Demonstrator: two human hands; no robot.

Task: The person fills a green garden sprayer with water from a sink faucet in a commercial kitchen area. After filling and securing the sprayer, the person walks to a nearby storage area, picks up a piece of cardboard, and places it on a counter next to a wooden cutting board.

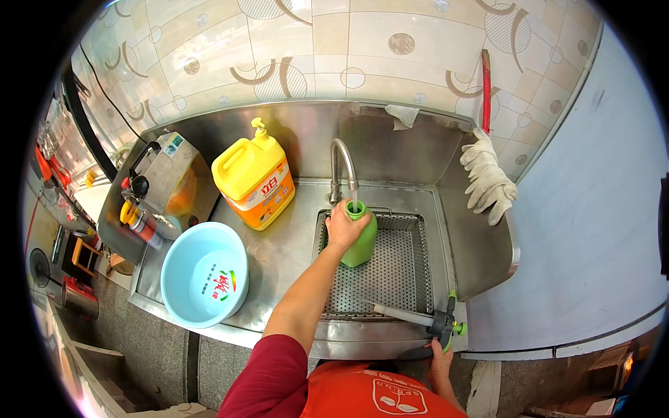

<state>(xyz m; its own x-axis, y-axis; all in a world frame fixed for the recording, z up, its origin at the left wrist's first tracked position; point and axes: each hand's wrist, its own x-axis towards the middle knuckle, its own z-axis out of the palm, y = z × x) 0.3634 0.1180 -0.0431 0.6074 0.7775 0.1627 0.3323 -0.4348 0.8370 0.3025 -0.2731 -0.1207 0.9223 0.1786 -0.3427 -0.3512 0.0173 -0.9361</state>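
My left hand [345,228] grips the neck of a green plastic bottle [362,247], which stands upright in the perforated metal basket [405,251] of the sink. Water runs from the curved metal faucet [345,157] into the bottle's uncapped mouth. At the sink's front right corner, my right hand [440,359] holds a grey and green pump sprayer head [443,325] by its handle. Its pale tube points left over the basket's front edge.
A light blue plastic basin [183,277] and a yellow pump jug of detergent [256,183] stand on the steel counter left of the sink. Behind the basin are a metal appliance [170,162] and a spray can [142,224]. White gloves [486,177] hang over the right splash guard.
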